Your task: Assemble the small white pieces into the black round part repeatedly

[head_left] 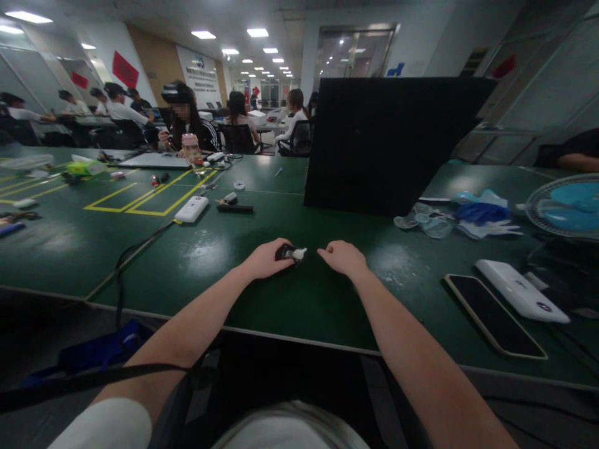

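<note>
My left hand [269, 259] is closed around a small dark object [286, 252], low over the green table. A metallic middle and a whitish tip [299, 254] stick out of it towards the right; its exact kind is too small to tell. A short gap away, my right hand [345, 257] is level with it, the fingers curled in and pointing left at the whitish tip. The back of that hand hides whatever may be between its fingers.
A large black panel [374, 143] stands upright ahead. Phone [493, 315], white power bank [519, 290], gloves [486, 215] and a fan [566, 202] lie at right. Left are another white device [191, 209], a black bar [235, 209] and cable [119, 268]. A person [187, 125] sits opposite.
</note>
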The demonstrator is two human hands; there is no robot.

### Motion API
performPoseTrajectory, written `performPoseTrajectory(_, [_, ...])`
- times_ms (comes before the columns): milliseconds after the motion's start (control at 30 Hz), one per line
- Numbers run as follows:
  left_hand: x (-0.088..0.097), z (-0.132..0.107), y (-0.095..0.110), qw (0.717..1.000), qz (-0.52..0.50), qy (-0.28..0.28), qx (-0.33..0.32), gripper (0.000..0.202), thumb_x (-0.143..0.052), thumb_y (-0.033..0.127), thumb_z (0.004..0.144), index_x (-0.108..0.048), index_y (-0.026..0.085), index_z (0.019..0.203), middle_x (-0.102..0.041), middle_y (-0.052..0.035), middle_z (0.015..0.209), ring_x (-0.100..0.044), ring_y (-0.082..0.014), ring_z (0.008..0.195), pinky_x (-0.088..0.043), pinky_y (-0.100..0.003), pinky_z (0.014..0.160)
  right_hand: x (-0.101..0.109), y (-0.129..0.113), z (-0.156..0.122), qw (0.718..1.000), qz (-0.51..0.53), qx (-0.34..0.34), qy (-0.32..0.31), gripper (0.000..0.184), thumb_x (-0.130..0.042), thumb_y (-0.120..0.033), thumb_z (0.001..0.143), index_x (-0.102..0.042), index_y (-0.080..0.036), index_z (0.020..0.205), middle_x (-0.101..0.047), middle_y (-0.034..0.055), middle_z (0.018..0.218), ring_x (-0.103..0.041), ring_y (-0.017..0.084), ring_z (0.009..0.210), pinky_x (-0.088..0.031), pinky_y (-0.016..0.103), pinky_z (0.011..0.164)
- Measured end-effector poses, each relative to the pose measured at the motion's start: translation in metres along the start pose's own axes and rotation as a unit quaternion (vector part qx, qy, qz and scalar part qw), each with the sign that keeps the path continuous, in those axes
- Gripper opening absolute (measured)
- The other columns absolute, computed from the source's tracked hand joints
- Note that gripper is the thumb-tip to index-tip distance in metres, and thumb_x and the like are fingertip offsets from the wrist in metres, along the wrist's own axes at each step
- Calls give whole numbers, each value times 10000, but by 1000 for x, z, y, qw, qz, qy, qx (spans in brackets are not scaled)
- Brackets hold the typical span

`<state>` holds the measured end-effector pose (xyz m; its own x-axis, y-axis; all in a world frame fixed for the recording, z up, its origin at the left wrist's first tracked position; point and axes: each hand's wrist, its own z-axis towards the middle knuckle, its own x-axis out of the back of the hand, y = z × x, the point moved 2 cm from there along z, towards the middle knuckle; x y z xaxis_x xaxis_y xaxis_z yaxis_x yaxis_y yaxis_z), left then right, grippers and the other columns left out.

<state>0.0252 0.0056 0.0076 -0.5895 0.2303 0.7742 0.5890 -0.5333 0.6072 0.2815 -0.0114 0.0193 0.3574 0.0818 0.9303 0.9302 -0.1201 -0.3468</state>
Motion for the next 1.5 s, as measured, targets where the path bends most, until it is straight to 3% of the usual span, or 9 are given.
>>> performPoseTrajectory(300, [6, -1, -15, 998, 7, 68, 0, 467, -719, 425, 803, -623, 212, 1207, -634, -103, 1264, -617, -262, 1157, -509, -444, 1000, 1, 2, 2, 999, 27, 8, -34, 368, -561, -546, 917, -694, -204, 895, -714, 72, 864, -670, 197, 703, -534, 321, 586])
performPoseTrajectory(467, [57, -29, -61, 988, 10, 114, 103, 528, -681, 368, 819, -540, 225, 1308, -679, -68, 1168, -673, -222, 982, -545, -392, 905, -3, 7, 7, 999, 19, 20, -22, 372, -573, -553, 903, -697, -202, 901, -707, 80, 849, -664, 208, 693, -525, 331, 581])
performPoseTrajectory(600, [104, -64, -87, 957, 204, 164, 130, 503, -623, 238, 806, -588, 255, 1308, -574, -94, 1385, -583, -293, 1212, -469, -428, 1038, -5, 8, 8, 999, 18, 34, -26, 379, -564, -557, 901, -696, -202, 915, -705, 73, 839, -658, 199, 679, -518, 321, 575])
performPoseTrajectory(733, [121, -86, -97, 920, 357, 108, 116, 507, -533, 166, 841, -607, 296, 1326, -500, -100, 1480, -516, -372, 1286, -386, -538, 1075, -1, 5, 5, 999, 20, 26, -27, 363, -579, -544, 898, -700, -202, 907, -707, 77, 844, -662, 204, 684, -521, 326, 577])
performPoseTrajectory(800, [125, -91, -102, 910, 380, 119, 115, 490, -502, 171, 868, -597, 305, 1329, -499, -100, 1483, -522, -382, 1280, -393, -546, 1056, 2, 4, 3, 999, 25, 20, -32, 349, -585, -533, 903, -703, -205, 914, -712, 80, 865, -669, 208, 701, -528, 332, 589])
performPoseTrajectory(1000, [142, -86, -135, 874, 238, 314, 286, 529, -566, 380, 897, -473, 202, 1386, -581, -172, 1367, -588, -356, 1223, -480, -477, 996, 1, 5, 4, 999, 22, 13, -39, 352, -584, -543, 906, -703, -213, 929, -716, 81, 898, -677, 220, 739, -538, 341, 617])
performPoseTrajectory(1167, [138, -50, -143, 875, 138, 356, 299, 521, -562, 439, 921, -456, 182, 1362, -623, -165, 1318, -606, -322, 1202, -481, -453, 1007, -1, 8, 5, 999, 29, 19, -39, 364, -576, -547, 910, -704, -208, 943, -717, 84, 889, -677, 214, 724, -540, 342, 615])
performPoseTrajectory(1333, [106, -18, -136, 929, 70, 242, 271, 507, -526, 460, 954, -440, 184, 1371, -681, -132, 1238, -671, -247, 1073, -518, -392, 950, -2, 8, 6, 999, 25, 18, -40, 367, -570, -549, 916, -698, -206, 940, -711, 76, 882, -671, 206, 721, -538, 333, 608])
performPoseTrajectory(1500, [69, 0, -108, 949, 131, 140, 251, 548, -538, 498, 945, -418, 196, 1387, -684, -174, 1248, -676, -320, 1126, -512, -420, 946, 0, 4, 3, 999, 30, 2, -38, 345, -573, -540, 924, -684, -214, 912, -703, 62, 877, -667, 206, 740, -530, 324, 620])
